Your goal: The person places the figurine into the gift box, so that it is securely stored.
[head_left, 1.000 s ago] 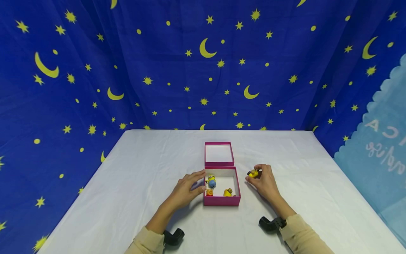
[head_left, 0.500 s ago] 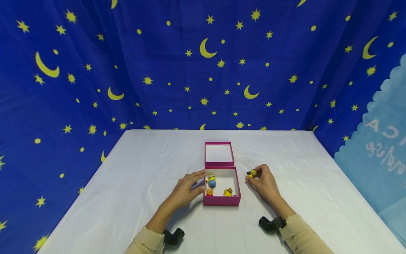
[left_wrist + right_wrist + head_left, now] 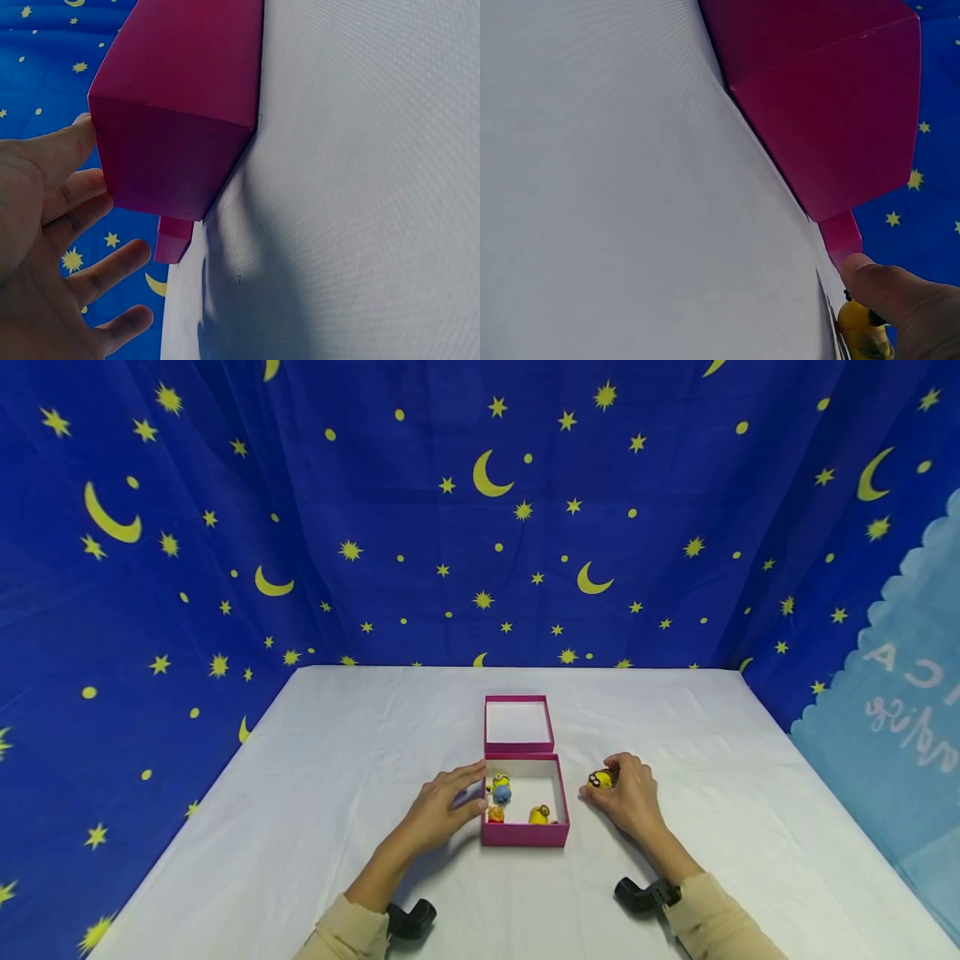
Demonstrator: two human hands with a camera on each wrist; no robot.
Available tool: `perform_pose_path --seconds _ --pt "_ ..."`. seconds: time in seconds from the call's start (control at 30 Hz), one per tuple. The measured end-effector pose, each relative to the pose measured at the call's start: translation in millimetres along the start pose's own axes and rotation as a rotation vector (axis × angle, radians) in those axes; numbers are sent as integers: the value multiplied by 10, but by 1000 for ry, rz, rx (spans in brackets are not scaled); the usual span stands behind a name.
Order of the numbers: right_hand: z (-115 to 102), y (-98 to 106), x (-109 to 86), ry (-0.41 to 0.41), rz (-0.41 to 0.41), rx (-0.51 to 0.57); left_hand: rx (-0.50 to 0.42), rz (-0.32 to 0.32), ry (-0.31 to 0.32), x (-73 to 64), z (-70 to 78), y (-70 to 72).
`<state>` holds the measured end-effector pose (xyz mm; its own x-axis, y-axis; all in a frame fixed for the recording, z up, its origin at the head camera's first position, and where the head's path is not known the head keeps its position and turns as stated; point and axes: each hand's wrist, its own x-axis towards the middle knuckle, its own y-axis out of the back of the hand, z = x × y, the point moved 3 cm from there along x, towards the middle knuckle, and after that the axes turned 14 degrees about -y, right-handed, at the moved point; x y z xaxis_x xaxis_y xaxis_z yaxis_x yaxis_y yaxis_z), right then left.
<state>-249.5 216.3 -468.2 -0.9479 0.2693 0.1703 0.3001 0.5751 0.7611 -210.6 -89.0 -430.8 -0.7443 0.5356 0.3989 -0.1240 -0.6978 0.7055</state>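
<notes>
A small yellow Minion figurine [image 3: 600, 780] is pinched between the thumb and fingers of my right hand [image 3: 636, 800], right of the magenta box [image 3: 525, 836]. In the right wrist view the thumb [image 3: 885, 289] lies over the yellow figurine [image 3: 855, 321]. My left hand [image 3: 437, 810] touches the box's left rim with thumb and index finger, its other fingers spread, as the left wrist view shows. Inside the box are a blue-and-yellow Minion [image 3: 501, 789], an orange-and-red figurine [image 3: 496, 815] in the front left corner and another yellow Minion [image 3: 538, 815] at front right.
Directly behind the box lies its magenta lid [image 3: 519, 747], white inside up. Both stand on a white-covered table [image 3: 360, 760]. A blue star-patterned cloth [image 3: 420, 510] hangs behind and at the sides. Each wrist carries a black camera mount [image 3: 411, 920].
The figurine has turned within my right fingers, its face with goggles now showing. My right hand has shifted slightly down. The left hand and box stay put.
</notes>
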Motion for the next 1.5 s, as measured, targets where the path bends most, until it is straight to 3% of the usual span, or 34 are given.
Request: perform_pose_path --seconds 0.27,0.57,0.97,1.27,1.5 --pt "61 66 -78 -25 -51 -30 -1 -2 -8 1 7 6" --pt "48 149 -242 55 -58 -25 -4 -2 3 0 10 10" --pt "-46 137 -414 89 -117 16 14 5 -17 0 -4 0" --pt "-30 177 -348 144 -101 -2 -2 4 2 0 2 2" --pt "5 186 -245 231 -175 -6 5 1 -1 5 3 -2"
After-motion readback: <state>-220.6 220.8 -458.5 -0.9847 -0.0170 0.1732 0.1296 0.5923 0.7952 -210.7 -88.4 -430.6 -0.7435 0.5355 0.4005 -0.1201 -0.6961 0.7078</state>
